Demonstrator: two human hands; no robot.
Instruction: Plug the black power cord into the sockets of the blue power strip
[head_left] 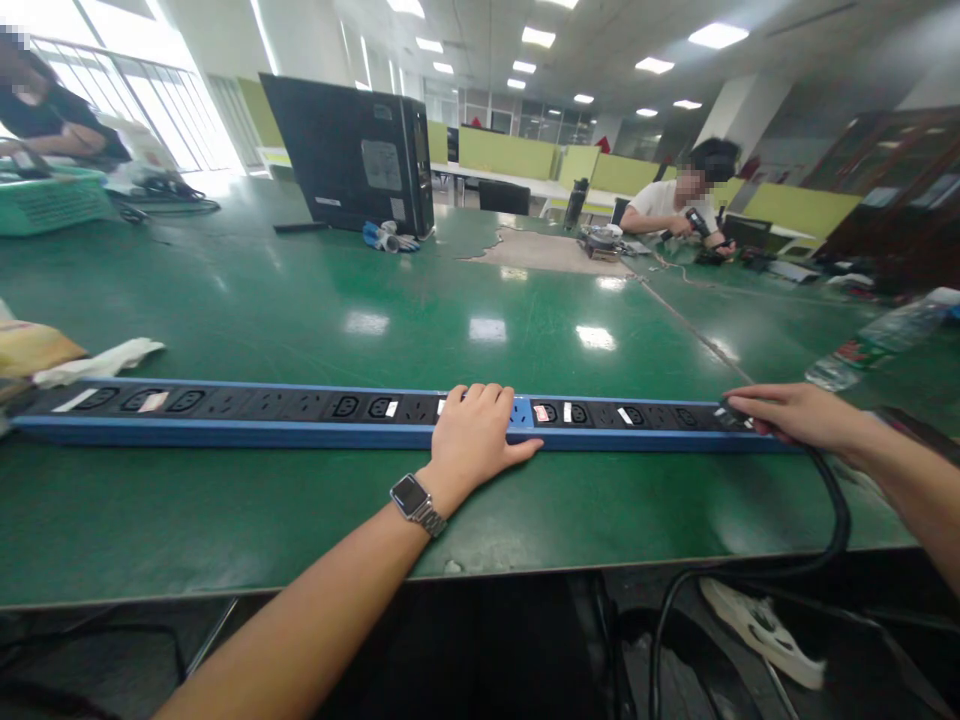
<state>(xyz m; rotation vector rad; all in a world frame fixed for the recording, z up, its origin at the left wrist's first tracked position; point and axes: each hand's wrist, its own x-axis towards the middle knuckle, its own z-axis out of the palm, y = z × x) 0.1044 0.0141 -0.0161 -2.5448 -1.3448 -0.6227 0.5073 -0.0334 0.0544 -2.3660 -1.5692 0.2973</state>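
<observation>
A long blue power strip point(255, 436) with black sockets and small white labels lies across the green table. My left hand point(476, 432), with a watch on its wrist, grips the middle of the strip. Its fingers reach over the far side and the thumb rests along the near edge. At the strip's right end, my right hand point(787, 412) is closed on a plug point(733, 414) held at the sockets. Whether its pins are inserted cannot be told. From that hand a black cable point(836, 510) curves down past the table edge.
A black computer tower point(356, 155) stands at the back, with gloves point(390, 237) beside it. To the right lies a plastic bottle point(877, 340); a green basket point(52, 203) is at far left. Two people sit across the table, one holding a tool point(697, 222).
</observation>
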